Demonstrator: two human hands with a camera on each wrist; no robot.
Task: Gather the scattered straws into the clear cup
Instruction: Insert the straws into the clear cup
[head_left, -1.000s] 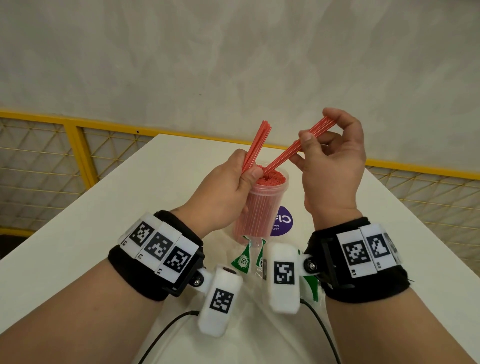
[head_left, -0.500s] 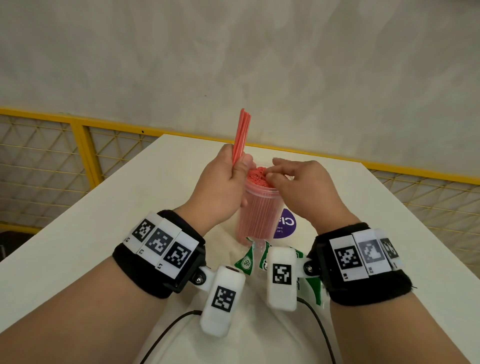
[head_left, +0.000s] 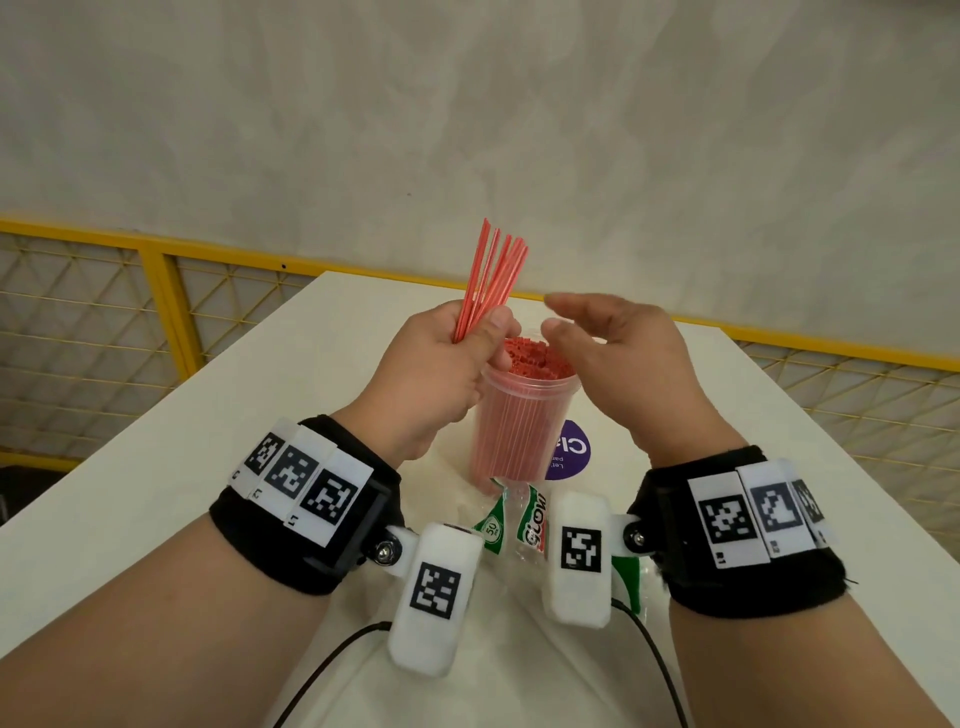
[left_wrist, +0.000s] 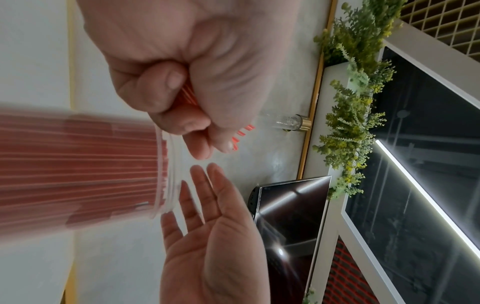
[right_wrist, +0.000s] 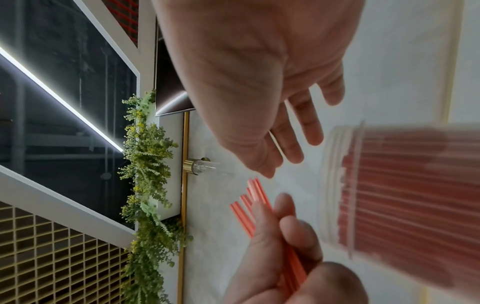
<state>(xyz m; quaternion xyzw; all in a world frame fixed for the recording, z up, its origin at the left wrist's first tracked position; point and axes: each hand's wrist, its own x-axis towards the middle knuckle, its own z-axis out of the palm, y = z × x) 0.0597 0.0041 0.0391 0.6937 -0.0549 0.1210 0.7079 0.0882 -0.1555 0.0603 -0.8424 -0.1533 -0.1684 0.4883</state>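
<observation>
The clear cup (head_left: 519, 426) stands on the white table, packed with red straws whose tips (head_left: 535, 358) reach its rim. My left hand (head_left: 441, 364) sits beside the cup's left rim and grips a fanned bundle of red straws (head_left: 493, 275) that points up and away. That bundle shows again between the fingers in the left wrist view (left_wrist: 189, 96) and the right wrist view (right_wrist: 259, 207). My right hand (head_left: 618, 353) hovers just right of the cup's mouth, fingers straight and spread, holding nothing (right_wrist: 285, 133). The cup (left_wrist: 85, 168) (right_wrist: 405, 195) looks blurred in both wrist views.
The white table (head_left: 208, 441) ends at a far edge behind the cup, with a yellow mesh railing (head_left: 156, 301) beyond it. A purple round sticker (head_left: 571, 452) lies right of the cup. A clear plastic bag with green print (head_left: 514, 519) lies between my wrists.
My right hand put its straws into the cup, pressed on their tops, and has now lifted off and opened. The left hand's bundle has fanned out and tilted slightly.
</observation>
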